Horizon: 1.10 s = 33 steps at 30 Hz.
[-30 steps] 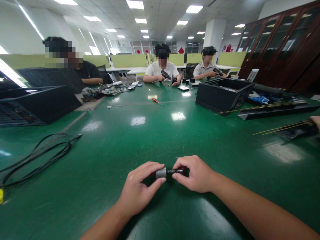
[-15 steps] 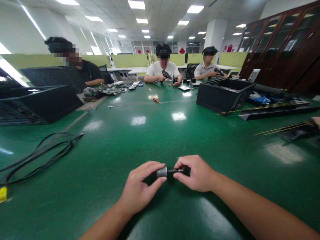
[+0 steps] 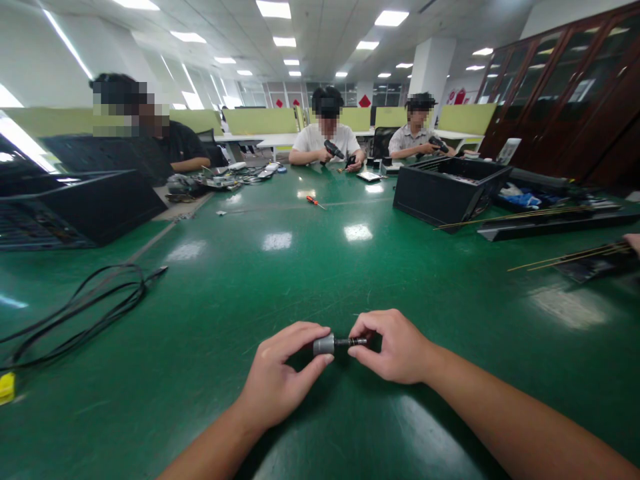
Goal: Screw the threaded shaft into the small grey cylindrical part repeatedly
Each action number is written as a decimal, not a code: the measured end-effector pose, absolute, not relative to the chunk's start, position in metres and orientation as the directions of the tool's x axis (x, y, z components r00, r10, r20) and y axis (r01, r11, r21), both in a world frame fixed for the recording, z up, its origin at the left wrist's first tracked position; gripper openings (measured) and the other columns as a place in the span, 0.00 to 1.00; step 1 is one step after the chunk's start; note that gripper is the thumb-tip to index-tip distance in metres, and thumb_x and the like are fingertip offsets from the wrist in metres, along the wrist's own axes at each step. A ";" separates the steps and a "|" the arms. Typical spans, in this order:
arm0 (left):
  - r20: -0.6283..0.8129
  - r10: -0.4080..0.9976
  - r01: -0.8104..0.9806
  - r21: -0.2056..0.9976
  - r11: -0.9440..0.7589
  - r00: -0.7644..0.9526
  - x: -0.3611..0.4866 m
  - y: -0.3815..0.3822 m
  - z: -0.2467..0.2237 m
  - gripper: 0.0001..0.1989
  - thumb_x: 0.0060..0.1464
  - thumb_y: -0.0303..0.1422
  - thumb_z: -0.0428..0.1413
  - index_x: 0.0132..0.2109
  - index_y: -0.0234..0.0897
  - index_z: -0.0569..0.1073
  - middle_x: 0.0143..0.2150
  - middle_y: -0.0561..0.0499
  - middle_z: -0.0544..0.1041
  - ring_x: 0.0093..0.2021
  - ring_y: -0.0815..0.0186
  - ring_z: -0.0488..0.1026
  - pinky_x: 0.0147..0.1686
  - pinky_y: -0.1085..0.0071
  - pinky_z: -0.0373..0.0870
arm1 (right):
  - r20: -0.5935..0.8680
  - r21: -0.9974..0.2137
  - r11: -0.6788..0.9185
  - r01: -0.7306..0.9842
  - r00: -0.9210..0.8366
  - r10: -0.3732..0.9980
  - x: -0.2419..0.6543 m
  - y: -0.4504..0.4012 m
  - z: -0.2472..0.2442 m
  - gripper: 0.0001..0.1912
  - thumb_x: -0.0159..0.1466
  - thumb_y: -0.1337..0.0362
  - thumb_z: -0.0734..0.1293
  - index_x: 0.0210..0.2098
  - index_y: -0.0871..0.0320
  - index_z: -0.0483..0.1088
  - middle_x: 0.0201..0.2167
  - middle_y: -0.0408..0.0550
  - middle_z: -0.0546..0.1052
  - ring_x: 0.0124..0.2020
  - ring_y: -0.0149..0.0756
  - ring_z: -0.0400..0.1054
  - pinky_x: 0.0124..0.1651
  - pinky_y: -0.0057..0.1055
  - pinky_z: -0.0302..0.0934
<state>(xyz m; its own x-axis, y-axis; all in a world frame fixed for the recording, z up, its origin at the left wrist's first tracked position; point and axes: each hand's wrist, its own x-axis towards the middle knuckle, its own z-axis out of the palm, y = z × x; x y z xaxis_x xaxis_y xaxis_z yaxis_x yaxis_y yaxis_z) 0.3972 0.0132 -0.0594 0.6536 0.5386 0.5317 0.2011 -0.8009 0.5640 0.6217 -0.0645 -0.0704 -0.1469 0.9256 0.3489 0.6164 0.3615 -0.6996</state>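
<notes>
Between my hands, just over the green table (image 3: 300, 280), is a small part with a grey cylinder (image 3: 324, 344) at its left and a thin dark ringed shaft (image 3: 350, 342) sticking out to the right. My left hand (image 3: 280, 373) grips the grey cylinder between thumb and fingers. The fingertips of my right hand (image 3: 393, 347) close around the shaft near its far end. Some of the part is hidden behind the fingers, and its exact kind does not show.
A coiled black cable (image 3: 100, 313) lies at left, near a yellow piece (image 3: 7, 388). An orange screwdriver (image 3: 313, 201) rests farther back. Black computer cases (image 3: 445, 193) stand on both sides. Thin brass-coloured rods (image 3: 560, 260) extend from the right. Several people sit around the table.
The right fingertips have shifted very slightly rightward along the shaft. My left hand and the grey cylinder stay in place.
</notes>
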 end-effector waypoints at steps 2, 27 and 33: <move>0.532 0.536 0.197 0.564 -0.802 0.656 0.397 0.014 -0.060 0.13 0.55 0.29 0.64 0.49 0.40 0.79 0.42 0.49 0.81 0.41 0.65 0.79 0.43 0.72 0.75 | 0.345 -0.702 0.357 0.616 -0.145 0.927 0.622 -0.064 -0.070 0.03 0.60 0.66 0.71 0.33 0.58 0.72 0.28 0.43 0.76 0.29 0.32 0.70 0.35 0.27 0.61; 0.550 0.532 0.214 0.538 -0.815 0.643 0.395 0.014 -0.061 0.13 0.55 0.29 0.64 0.48 0.40 0.79 0.43 0.49 0.81 0.42 0.65 0.79 0.44 0.73 0.75 | 0.354 -0.701 0.359 0.616 -0.137 0.925 0.623 -0.067 -0.069 0.03 0.59 0.67 0.71 0.33 0.57 0.72 0.27 0.42 0.76 0.28 0.31 0.71 0.34 0.27 0.61; 0.557 0.530 0.211 0.536 -0.817 0.639 0.395 0.014 -0.060 0.13 0.55 0.29 0.64 0.48 0.40 0.79 0.42 0.50 0.81 0.42 0.66 0.79 0.44 0.73 0.75 | 0.362 -0.706 0.360 0.611 -0.125 0.924 0.623 -0.066 -0.069 0.03 0.58 0.68 0.71 0.32 0.57 0.72 0.27 0.42 0.76 0.28 0.32 0.71 0.34 0.27 0.61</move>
